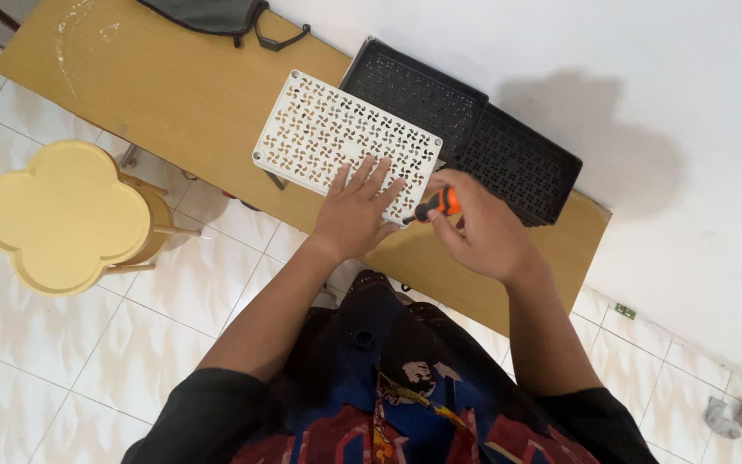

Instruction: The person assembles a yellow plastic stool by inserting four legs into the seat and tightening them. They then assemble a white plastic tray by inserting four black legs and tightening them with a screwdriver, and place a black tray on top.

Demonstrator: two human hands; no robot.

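While held: one screwdriver (437, 204), three panels (345, 144).

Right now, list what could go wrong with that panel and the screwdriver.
1. The white panel overhangs the table edge on the near side; pressure from the left hand might tip it.
2. The screwdriver in the right hand works at the panel's corner, close to the left fingers; a slip could jab them.
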